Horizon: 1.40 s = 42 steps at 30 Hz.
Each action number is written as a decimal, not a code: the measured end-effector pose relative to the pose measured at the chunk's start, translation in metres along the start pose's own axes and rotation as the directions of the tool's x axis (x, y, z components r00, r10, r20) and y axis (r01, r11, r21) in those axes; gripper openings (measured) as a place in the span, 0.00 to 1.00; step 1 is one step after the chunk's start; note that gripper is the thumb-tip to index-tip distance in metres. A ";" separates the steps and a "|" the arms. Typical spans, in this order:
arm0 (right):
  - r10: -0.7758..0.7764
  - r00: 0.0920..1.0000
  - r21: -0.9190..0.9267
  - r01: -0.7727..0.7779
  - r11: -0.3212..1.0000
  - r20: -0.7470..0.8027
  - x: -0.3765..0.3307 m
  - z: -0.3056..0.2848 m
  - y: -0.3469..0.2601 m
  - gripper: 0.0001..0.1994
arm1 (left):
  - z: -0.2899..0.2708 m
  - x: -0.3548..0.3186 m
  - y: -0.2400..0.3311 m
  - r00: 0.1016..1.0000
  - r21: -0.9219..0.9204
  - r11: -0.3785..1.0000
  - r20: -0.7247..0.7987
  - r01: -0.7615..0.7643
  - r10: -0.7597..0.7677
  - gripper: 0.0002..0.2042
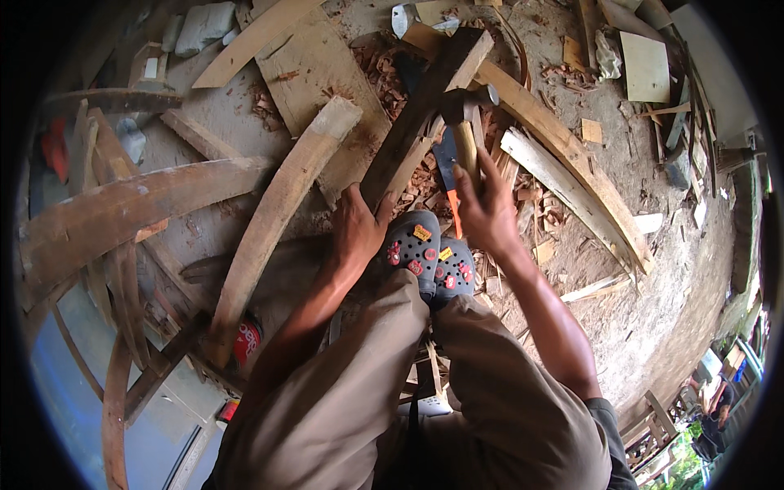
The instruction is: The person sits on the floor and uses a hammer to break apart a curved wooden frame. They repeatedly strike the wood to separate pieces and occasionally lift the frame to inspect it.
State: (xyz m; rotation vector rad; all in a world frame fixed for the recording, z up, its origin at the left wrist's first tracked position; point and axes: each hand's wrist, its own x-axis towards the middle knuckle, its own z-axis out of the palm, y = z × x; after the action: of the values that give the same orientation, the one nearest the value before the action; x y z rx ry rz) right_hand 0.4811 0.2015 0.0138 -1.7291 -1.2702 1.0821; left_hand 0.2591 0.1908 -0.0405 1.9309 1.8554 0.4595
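Note:
My left hand [360, 224] is wrapped round the near end of a dark wooden beam [420, 110], which slants away from me to the upper right. In my right hand [488, 200] is a hammer [465, 147]; its light wooden handle points up to a dark metal head beside the beam. Whether the head touches the wood, I cannot tell. Between the beam and the hammer handle lies a saw [447, 163] with a bluish blade and an orange handle, partly covered. My feet in grey clogs [414, 245] with coloured charms are just below my hands.
Wood chips [392, 77] litter the ground around the beam. A curved plank [282, 220] and a wider curved timber [147, 200] lie to the left. Rightward are a long brown board [555, 143] and a pale weathered one [563, 192]. A red can [247, 339] stands lower left.

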 end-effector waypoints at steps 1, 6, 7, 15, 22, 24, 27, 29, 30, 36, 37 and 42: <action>0.071 0.994 0.032 -0.074 0.997 0.086 0.007 -0.012 -0.018 0.22 | -0.004 -0.002 0.002 0.999 0.017 0.999 0.028 0.042 -0.043 0.29; 0.065 0.980 0.113 -0.044 0.993 -0.186 0.007 0.001 -0.031 0.21 | -0.006 -0.003 0.007 0.998 -0.035 0.999 0.060 0.027 -0.025 0.31; -0.009 0.982 0.132 0.034 0.991 -0.188 -0.001 0.010 -0.018 0.22 | -0.005 -0.002 0.007 0.999 -0.036 0.999 0.039 0.009 -0.007 0.30; 0.110 0.994 0.232 -0.104 0.967 -0.011 0.007 -0.009 -0.029 0.23 | -0.006 -0.005 0.008 0.999 0.014 1.000 0.034 0.027 -0.028 0.29; -0.154 0.987 0.027 0.156 0.987 -0.049 -0.012 0.014 0.008 0.25 | -0.001 -0.005 -0.001 0.999 -0.028 0.999 0.047 0.022 -0.021 0.30; -0.123 0.992 -0.107 0.119 0.987 -0.037 -0.022 0.016 0.005 0.24 | -0.004 -0.010 -0.005 1.000 0.032 0.999 0.001 -0.013 0.013 0.30; -0.143 0.989 -0.045 0.141 0.989 -0.032 -0.023 0.017 0.006 0.24 | -0.003 -0.009 -0.003 1.000 0.041 0.999 -0.008 -0.014 0.014 0.31; -0.119 0.993 -0.026 0.119 0.993 0.000 -0.022 0.016 -0.002 0.26 | -0.004 -0.011 -0.005 1.000 0.045 0.999 -0.008 -0.011 0.011 0.31; -0.113 0.994 -0.045 0.112 0.993 -0.005 -0.023 0.017 -0.001 0.26 | -0.005 -0.010 -0.005 1.000 0.048 0.999 -0.001 -0.008 0.008 0.31; -0.100 0.995 -0.054 0.098 0.994 -0.026 -0.020 0.017 0.000 0.23 | -0.003 -0.009 -0.006 0.998 0.103 0.993 -0.019 -0.064 0.067 0.31; -0.043 0.999 -0.060 0.044 0.997 0.012 -0.019 0.013 -0.008 0.23 | -0.002 -0.010 -0.007 0.996 0.116 0.990 -0.031 -0.076 0.080 0.31; -0.187 0.980 -0.158 0.174 0.972 -0.071 -0.030 0.028 0.002 0.23 | -0.002 -0.009 -0.002 0.999 0.096 0.994 0.004 -0.048 0.048 0.31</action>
State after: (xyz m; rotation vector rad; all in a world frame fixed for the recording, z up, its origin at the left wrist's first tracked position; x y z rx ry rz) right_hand 0.4511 0.1739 0.0075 -1.7119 -1.4557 0.8163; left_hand 0.2554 0.1817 -0.0395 2.0421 1.8646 0.3904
